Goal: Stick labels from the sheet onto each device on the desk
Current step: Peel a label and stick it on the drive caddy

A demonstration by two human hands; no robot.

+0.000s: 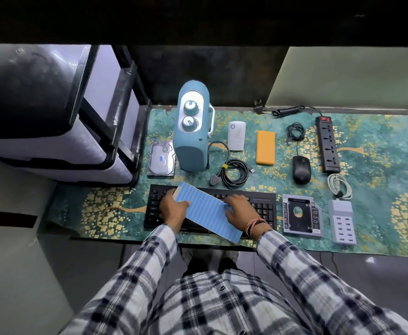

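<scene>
A blue striped label sheet (206, 211) lies slanted over the black keyboard (263, 209). My left hand (174, 207) grips the sheet's upper left part, thumb on top. My right hand (240, 210) rests on the sheet's right edge, fingertips curled at a label. The hard drive (161, 158) at the left carries one small blue label. Behind stand a teal heater (192, 131), a white box (236, 136), an orange power bank (266, 147), a black mouse (301, 169) and a power strip (328, 143).
A drive caddy (302, 215) and a grey USB charger hub (342, 221) lie right of the keyboard. Coiled black cable (234, 174) and white cable (339, 186) sit on the green patterned mat (379, 165). A drawer unit (53, 117) stands at the left.
</scene>
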